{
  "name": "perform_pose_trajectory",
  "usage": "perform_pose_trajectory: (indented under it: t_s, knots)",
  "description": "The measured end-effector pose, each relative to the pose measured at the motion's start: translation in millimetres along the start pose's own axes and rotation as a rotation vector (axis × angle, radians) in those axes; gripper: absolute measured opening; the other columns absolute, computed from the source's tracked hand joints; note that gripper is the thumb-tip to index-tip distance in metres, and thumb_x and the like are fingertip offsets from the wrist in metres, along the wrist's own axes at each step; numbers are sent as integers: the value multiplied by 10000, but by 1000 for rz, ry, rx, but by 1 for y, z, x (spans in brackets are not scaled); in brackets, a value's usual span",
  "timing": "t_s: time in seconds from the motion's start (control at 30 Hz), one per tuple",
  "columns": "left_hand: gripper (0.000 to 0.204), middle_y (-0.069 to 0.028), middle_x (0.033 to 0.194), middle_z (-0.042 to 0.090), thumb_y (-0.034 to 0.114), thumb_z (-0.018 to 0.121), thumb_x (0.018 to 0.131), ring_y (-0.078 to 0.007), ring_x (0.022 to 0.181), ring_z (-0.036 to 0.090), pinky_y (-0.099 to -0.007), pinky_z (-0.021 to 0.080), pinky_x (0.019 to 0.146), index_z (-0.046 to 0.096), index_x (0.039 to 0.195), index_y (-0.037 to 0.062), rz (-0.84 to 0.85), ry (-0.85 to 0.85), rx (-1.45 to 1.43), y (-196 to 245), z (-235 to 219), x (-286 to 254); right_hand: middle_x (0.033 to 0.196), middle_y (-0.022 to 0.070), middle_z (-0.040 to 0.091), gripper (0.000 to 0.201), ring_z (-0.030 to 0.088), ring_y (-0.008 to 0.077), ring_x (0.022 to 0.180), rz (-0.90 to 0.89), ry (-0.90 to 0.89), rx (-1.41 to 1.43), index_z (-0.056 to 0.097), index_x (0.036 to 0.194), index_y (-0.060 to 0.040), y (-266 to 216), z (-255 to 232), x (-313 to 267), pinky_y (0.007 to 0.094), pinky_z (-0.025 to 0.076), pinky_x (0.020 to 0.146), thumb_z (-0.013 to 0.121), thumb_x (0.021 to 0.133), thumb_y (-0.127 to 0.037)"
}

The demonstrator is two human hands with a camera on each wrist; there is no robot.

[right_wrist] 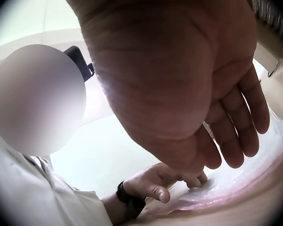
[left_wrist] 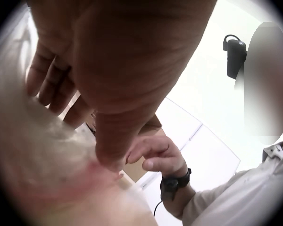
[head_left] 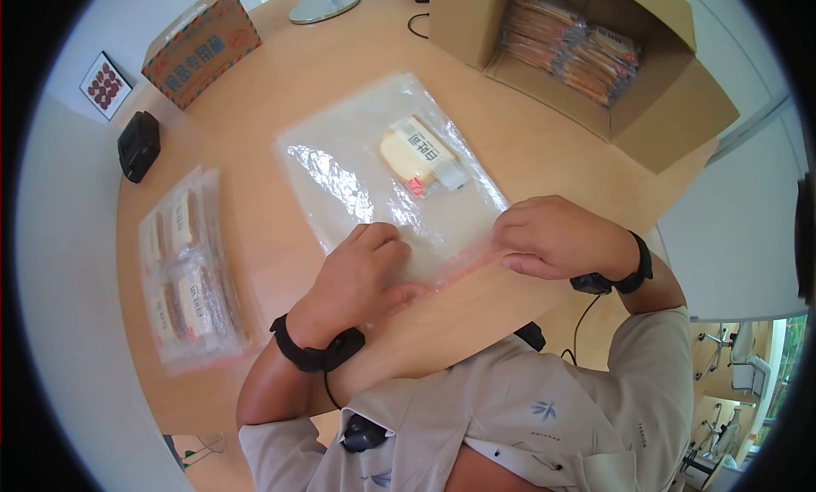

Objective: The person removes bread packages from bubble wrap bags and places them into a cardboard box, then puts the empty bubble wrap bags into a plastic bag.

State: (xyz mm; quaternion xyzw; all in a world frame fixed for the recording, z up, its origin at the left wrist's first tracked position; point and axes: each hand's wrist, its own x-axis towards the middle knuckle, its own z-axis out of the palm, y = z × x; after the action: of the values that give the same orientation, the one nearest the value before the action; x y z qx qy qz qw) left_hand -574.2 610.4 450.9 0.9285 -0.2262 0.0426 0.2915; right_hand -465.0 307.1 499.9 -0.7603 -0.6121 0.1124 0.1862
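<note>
Bag [head_left: 340, 143] of glossy, crinkled plastic lies beneath left hand [head_left: 361, 273] and right hand [head_left: 563, 237], each grip loosely unfurled.

Before you, the table [head_left: 255, 152] looks like smooth, pale wood. The big bag [head_left: 340, 143] on it is clear, shiny plastic. Inside the bag, the bread pack [head_left: 418, 156] has a glossy plastic wrap. Beyond the bag, the open box [head_left: 663, 126] is dull brown cardboard, and the round stand base [head_left: 325, 5] looks like shiny metal.
</note>
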Motion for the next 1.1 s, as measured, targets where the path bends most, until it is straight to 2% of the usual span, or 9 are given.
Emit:
perform_pose_trajectory:
  t_s: [0.57,0.63,0.7,0.77,0.87,0.9,0.97,1.0,1.1]
  knots:
    - [100,-131,1013,670,80,720,837,-323,972,649,-390,546,838,680,909,23,9,54,-20,-2,-4,5,1033,120,663,180,644,324,984,-1,-57,73,667,1038,-42,-26,10,1,415,530,851,673,884,-135]
    - [60,-137,984,680,32,701,866,-293,938,668,-356,542,824,685,915,2,-68,311,-234,3,-5,8,1071,129,655,197,641,322,1004,-33,-24,142,658,1057,-34,-36,19,4,412,532,861,675,883,-126]
    - [54,-134,971,682,23,702,870,-288,900,667,-348,541,783,685,915,-1,-46,384,-281,5,-7,11,1109,138,648,215,637,320,1024,-61,13,214,649,1076,-27,-41,31,15,408,533,871,677,883,-116]
    - [49,-131,958,684,14,704,875,-283,863,667,-339,540,742,685,916,-4,-23,453,-330,7,-8,14,1074,169,608,285,608,349,1030,-97,267,84,615,1106,28,-39,46,32,411,526,870,657,870,-126]
    - [52,-133,949,677,12,695,885,-255,853,663,-325,538,741,681,928,-14,-40,462,-344,11,-8,12,1138,214,577,367,577,370,1105,41,370,-169,582,1151,76,-34,48,55,413,513,911,670,854,-122]
    - [42,-133,969,682,7,692,889,-246,888,668,-324,534,783,686,927,-12,-60,448,-367,12,-9,11,1177,255,568,462,559,407,1149,141,262,-171,566,1204,88,-29,47,59,445,489,964,706,842,-164]
    - [35,-132,990,686,1,688,894,-236,923,672,-323,529,825,691,926,-11,-77,439,-384,13,-8,12,1225,280,553,527,540,432,1187,149,355,-307,549,1245,93,-14,60,69,470,461,1006,723,838,-193]
    - [43,-129,972,680,1,695,887,-245,888,667,-325,534,780,687,928,-9,-33,456,-363,12,-7,13,1274,304,538,592,521,458,1226,160,443,-437,533,1287,98,-7,65,73,496,433,1048,740,833,-222]
    - [58,-125,955,673,-3,702,879,-260,854,661,-329,539,737,684,934,-6,4,464,-345,10,-4,14,1372,357,482,684,443,508,1324,224,370,-394,502,1338,112,-1,63,83,541,351,1123,749,838,-283]
